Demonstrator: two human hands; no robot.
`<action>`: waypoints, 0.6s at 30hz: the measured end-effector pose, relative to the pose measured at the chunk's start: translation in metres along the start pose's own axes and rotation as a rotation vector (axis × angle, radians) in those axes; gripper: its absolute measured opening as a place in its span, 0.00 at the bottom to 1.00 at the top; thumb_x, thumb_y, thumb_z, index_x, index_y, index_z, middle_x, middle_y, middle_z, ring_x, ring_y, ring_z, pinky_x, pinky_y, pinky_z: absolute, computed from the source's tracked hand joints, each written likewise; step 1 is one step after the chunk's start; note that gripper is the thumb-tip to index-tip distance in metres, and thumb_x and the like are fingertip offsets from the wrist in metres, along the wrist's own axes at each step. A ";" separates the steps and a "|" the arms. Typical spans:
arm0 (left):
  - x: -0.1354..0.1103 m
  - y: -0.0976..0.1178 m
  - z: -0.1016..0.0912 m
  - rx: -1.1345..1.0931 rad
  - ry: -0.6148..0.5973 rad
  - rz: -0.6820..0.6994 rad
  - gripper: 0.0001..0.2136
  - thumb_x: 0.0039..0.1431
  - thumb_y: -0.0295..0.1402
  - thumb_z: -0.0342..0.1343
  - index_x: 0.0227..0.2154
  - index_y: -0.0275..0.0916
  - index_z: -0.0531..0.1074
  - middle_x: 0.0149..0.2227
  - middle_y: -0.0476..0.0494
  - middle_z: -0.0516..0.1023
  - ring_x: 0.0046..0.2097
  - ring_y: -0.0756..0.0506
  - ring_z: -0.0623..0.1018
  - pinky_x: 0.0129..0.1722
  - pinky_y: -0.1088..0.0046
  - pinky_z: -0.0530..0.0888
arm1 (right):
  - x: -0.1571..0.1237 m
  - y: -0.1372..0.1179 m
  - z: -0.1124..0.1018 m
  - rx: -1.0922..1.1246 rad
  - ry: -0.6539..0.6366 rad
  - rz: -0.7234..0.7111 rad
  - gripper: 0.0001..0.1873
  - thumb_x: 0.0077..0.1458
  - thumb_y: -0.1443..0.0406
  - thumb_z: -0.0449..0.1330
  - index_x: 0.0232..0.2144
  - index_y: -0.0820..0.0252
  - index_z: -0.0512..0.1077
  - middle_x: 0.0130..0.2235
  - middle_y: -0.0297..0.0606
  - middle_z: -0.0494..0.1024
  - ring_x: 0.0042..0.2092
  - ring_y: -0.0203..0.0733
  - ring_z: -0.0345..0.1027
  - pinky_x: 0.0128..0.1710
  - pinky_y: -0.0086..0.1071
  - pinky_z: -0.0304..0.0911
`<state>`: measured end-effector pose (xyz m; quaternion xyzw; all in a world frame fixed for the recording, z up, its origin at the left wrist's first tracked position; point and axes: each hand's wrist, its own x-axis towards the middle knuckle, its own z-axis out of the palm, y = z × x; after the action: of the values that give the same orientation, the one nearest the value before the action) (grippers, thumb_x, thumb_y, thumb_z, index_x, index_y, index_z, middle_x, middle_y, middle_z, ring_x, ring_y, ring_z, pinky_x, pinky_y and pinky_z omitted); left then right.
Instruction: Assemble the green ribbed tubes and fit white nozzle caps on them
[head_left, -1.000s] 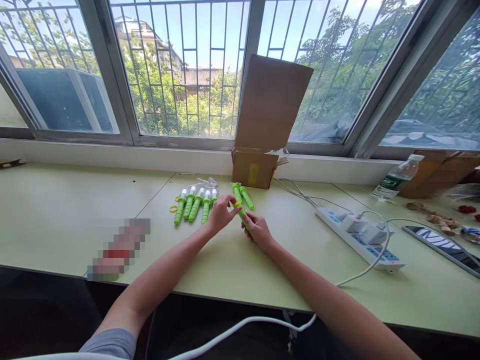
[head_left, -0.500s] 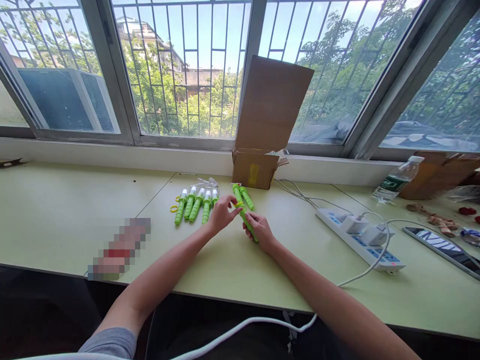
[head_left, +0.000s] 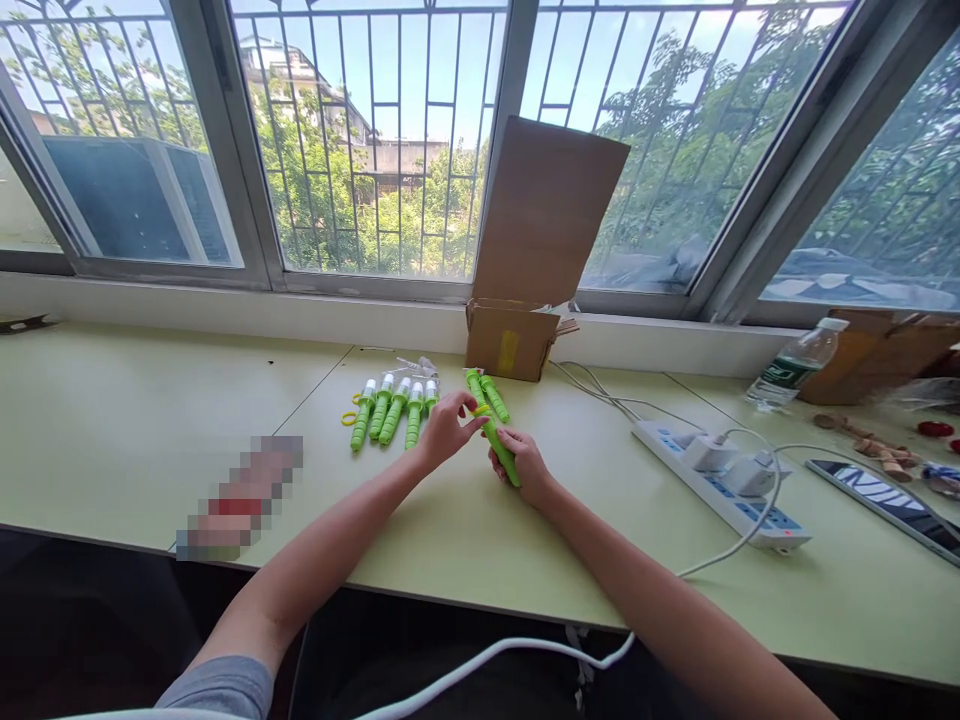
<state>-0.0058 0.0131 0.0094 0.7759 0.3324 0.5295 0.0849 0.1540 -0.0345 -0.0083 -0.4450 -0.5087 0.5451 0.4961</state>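
Note:
My right hand (head_left: 523, 463) is wrapped round a green ridged tube (head_left: 504, 455), which slants up and to the left above the table. At the tube's upper end, my left hand (head_left: 448, 428) pinches a small yellow ring (head_left: 481, 410); its fingers partly hide how ring and tube meet. To the left of that hand lie several similar green tubes with white tops (head_left: 387, 408), side by side. Loose yellow rings (head_left: 349, 418) rest at their left edge. Just beyond my hands are two more green tubes (head_left: 493, 396).
An open cardboard box (head_left: 504, 342) stands by the window behind the tubes. On the right are a white power strip (head_left: 716, 482) with plugs and cables, a phone (head_left: 885, 500) and a water bottle (head_left: 796, 365). A blurred-out item (head_left: 240, 500) lies at left.
Both hands stay in nearly the same place with the same hold. The yellow ring at the tube's end has shifted slightly; the whole view has moved a little.

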 end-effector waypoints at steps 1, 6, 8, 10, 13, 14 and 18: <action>0.000 0.000 0.000 -0.006 0.003 -0.005 0.11 0.51 0.40 0.60 0.30 0.39 0.66 0.31 0.49 0.73 0.29 0.51 0.71 0.30 0.73 0.69 | 0.000 0.000 0.000 -0.008 -0.002 0.000 0.23 0.47 0.48 0.58 0.35 0.62 0.69 0.18 0.29 0.68 0.14 0.30 0.55 0.11 0.25 0.47; -0.001 0.001 0.000 -0.010 0.022 -0.020 0.11 0.52 0.39 0.60 0.30 0.39 0.66 0.29 0.49 0.73 0.29 0.51 0.71 0.30 0.73 0.69 | -0.001 0.000 0.001 -0.082 0.015 -0.023 0.27 0.41 0.51 0.64 0.39 0.59 0.65 0.17 0.26 0.69 0.13 0.29 0.53 0.11 0.23 0.46; -0.002 0.001 0.000 -0.011 0.021 -0.017 0.10 0.52 0.38 0.60 0.30 0.39 0.66 0.29 0.49 0.72 0.29 0.51 0.71 0.31 0.73 0.69 | 0.000 0.000 0.001 -0.090 0.013 -0.028 0.27 0.40 0.51 0.65 0.40 0.58 0.63 0.17 0.26 0.70 0.13 0.29 0.54 0.11 0.23 0.46; -0.002 0.000 0.000 -0.012 0.021 -0.010 0.10 0.52 0.37 0.60 0.30 0.39 0.66 0.30 0.49 0.73 0.29 0.51 0.71 0.31 0.73 0.70 | 0.000 0.000 0.001 -0.084 -0.006 -0.038 0.26 0.42 0.50 0.63 0.39 0.58 0.63 0.18 0.27 0.71 0.14 0.29 0.54 0.11 0.23 0.47; -0.003 -0.001 0.001 -0.009 0.021 0.002 0.09 0.52 0.35 0.60 0.30 0.40 0.66 0.31 0.49 0.73 0.30 0.51 0.71 0.31 0.73 0.70 | 0.000 -0.001 0.001 -0.071 -0.008 -0.059 0.25 0.43 0.49 0.63 0.36 0.59 0.64 0.21 0.30 0.73 0.14 0.28 0.54 0.11 0.24 0.46; -0.003 -0.002 0.001 -0.007 0.021 0.005 0.09 0.52 0.35 0.60 0.31 0.40 0.66 0.31 0.49 0.73 0.29 0.51 0.72 0.31 0.73 0.70 | 0.000 -0.001 0.001 -0.067 0.001 -0.064 0.25 0.42 0.49 0.63 0.35 0.59 0.65 0.23 0.31 0.73 0.14 0.28 0.54 0.11 0.24 0.47; -0.002 -0.002 0.001 0.001 0.012 0.017 0.09 0.52 0.35 0.60 0.31 0.40 0.66 0.32 0.48 0.74 0.29 0.51 0.72 0.31 0.73 0.71 | 0.002 0.001 0.001 -0.042 0.028 -0.074 0.23 0.41 0.48 0.63 0.30 0.59 0.66 0.25 0.31 0.72 0.16 0.29 0.58 0.12 0.25 0.50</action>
<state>-0.0063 0.0136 0.0060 0.7754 0.3266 0.5348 0.0780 0.1525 -0.0328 -0.0097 -0.4439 -0.5290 0.5092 0.5136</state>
